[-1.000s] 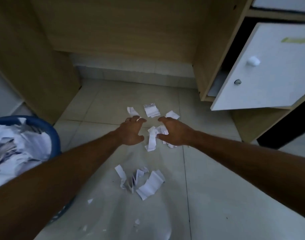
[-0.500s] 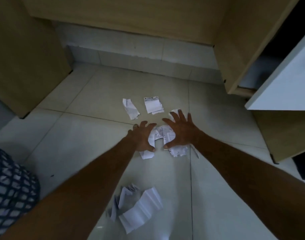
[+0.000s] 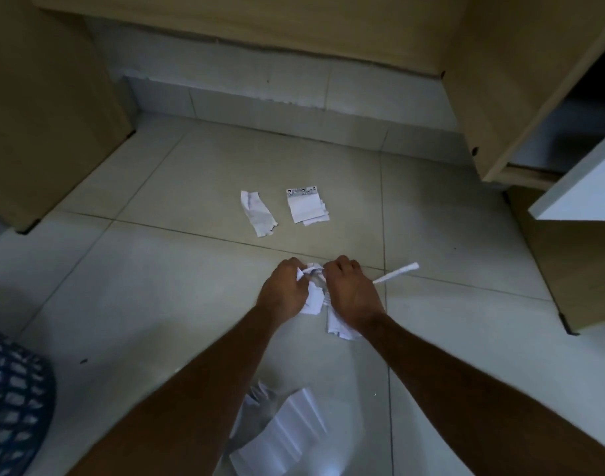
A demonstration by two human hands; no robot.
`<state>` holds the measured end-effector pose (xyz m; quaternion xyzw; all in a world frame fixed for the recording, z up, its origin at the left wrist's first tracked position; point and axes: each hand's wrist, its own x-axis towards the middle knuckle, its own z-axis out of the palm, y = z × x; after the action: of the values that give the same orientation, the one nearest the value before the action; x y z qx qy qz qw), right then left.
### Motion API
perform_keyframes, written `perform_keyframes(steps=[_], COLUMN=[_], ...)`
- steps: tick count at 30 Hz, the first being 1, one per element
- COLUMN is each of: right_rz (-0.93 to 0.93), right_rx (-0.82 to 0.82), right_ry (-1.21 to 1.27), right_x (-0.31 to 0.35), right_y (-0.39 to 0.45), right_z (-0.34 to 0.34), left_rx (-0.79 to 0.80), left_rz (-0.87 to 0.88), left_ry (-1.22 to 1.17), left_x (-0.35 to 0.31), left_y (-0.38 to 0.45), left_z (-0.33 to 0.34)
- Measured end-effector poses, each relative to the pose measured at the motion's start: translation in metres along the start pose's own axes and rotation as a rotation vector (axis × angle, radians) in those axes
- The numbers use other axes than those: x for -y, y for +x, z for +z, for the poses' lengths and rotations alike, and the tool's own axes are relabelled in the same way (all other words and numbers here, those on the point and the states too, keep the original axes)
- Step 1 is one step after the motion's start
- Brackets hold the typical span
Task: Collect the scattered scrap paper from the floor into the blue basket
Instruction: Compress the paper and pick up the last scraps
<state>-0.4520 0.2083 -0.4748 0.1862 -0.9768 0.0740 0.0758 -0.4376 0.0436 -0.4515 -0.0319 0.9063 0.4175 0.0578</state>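
Gripping crumpled scrap paper (image 3: 314,293), both hands; blue basket (image 3: 15,403) lower left.

Dim light. We see a pale tiled floor (image 3: 163,304) with dark grout lines, a tiled skirting (image 3: 259,101) along the wall, light wood desk panels (image 3: 36,108) either side, a white cabinet door (image 3: 582,194) ajar at right.

Both arms stretched forward, left hand (image 3: 283,294) and right hand (image 3: 349,293) side by side, fingers curled

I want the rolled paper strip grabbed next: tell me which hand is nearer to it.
Right. The right hand sits just beside the rolled paper strip; the left hand lies farther off, beyond the right.
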Motion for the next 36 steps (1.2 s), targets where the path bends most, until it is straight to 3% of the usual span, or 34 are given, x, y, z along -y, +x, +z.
perform_keyframes(steps=[3, 6, 10, 14, 18, 22, 27, 29, 36], right_rz=[0.012, 0.179, 0.343, 0.532, 0.448, 0.370, 0.303, 0.305, 0.449], right_rx=[-0.072, -0.202, -0.265, -0.062, 0.028, -0.071, -0.015, 0.049, 0.322], right_ry=[0.156, 0.489, 0.865, 1.267, 1.160, 1.000, 0.375, 0.241, 0.236], right_x=[0.012, 0.040, 0.079, 0.113, 0.118, 0.097, 0.071, 0.067, 0.070], right_y=[0.012, 0.027, 0.051, 0.068, 0.084, 0.101, 0.127, 0.143, 0.195], right_z=[-0.003, -0.023, -0.041, -0.041, -0.046, -0.038, -0.010, -0.005, 0.016], left_rx=[0.055, 0.090, -0.011, -0.118, -0.271, -0.343, -0.392, -0.413, -0.428], left_rz=[-0.117, -0.203, -0.193, -0.168, -0.153, -0.227, -0.268, -0.275, -0.308], left_ry=[-0.237, -0.553, -0.830, -0.935, -0.758, -0.703, -0.641, -0.635, -0.665], left_x=[-0.011, -0.024, -0.026, -0.020, 0.000, 0.011, 0.029, 0.037, 0.061], left_y=[0.001, 0.002, 0.001, 0.000, 0.014, 0.021, 0.019, 0.020, 0.006], left_z=[-0.007, -0.018, -0.035, -0.058, -0.076, -0.097, -0.115, -0.120, -0.138])
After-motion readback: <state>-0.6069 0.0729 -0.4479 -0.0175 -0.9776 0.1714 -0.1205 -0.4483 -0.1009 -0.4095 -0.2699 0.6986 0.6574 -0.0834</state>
